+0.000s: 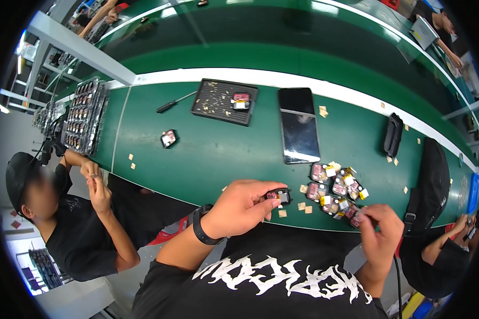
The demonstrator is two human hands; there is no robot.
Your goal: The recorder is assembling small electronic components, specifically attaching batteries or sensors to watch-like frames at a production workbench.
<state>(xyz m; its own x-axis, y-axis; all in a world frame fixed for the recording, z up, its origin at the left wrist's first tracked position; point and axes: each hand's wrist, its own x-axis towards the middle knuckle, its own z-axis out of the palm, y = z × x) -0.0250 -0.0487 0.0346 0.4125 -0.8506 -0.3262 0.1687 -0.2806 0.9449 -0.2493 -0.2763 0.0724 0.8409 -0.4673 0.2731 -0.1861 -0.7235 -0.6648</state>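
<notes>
Gripping small rectangular black-cased electronic module [285,196] in left hand [239,210], over green tabletop [234,159]. Touching heap of red-and-black plastic modules [338,186] with right hand [380,231]; cannot tell whether clasped. Apparently handling modules singly; calls next for steady pinching.

Even, bright light covers my green counter [207,154]; white reflections glare on the glossy green strip [239,48] beyond it. Around me, straight edges bend toward the black fisheye rim.

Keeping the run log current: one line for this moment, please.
left hand: holds black device | right hand: at device pile, grip unclear | green table: black tray, screwdriver
</notes>
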